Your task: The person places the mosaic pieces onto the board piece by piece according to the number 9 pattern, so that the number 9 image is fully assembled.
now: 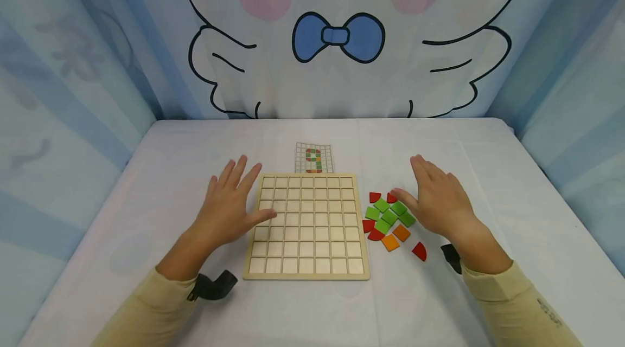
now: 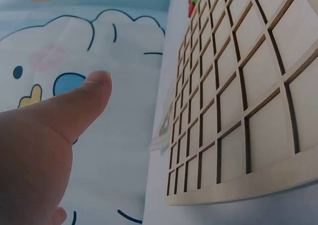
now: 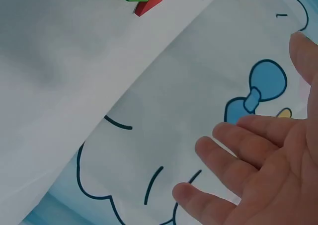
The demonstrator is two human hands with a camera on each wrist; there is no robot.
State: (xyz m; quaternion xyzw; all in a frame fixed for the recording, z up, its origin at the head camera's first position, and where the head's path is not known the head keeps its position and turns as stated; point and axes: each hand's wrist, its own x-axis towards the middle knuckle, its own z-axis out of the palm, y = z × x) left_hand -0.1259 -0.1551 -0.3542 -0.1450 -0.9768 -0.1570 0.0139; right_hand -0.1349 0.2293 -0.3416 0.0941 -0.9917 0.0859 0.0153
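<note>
The left grip (image 1: 229, 211) is hovering with its fingers spread toward one o'clock, holding nothing, while its thumb is stretching over the nine o'clock edge of the wooden board (image 1: 306, 234); the left wrist view is showing that thumb clear of the wood. The right grip (image 1: 437, 203) is likewise holding nothing, its fingers extending toward eleven o'clock and its thumb pointing toward ten, just beside the coloured pieces. The board is lying flat between the two grips, showing a grid of pale square cells inside a plain rim. At its three o'clock, green squares (image 1: 389, 217) are clustering together, red pieces (image 1: 374, 197) are bordering them, and two orange squares (image 1: 402, 232) are sitting at the cluster's five o'clock. One red wedge (image 1: 419, 251) is lying apart, toward half past four. At the board's twelve o'clock, a gridded card (image 1: 313, 157) is lying against the far rim, displaying a red, green and orange pattern. Black wrist mounts (image 1: 215, 285) and tan sleeves (image 1: 146, 309) are showing below the grips. The white-covered desk (image 1: 488, 173) is carrying everything, and a cartoon-printed curtain (image 1: 342, 87) is hanging beyond twelve o'clock.
</note>
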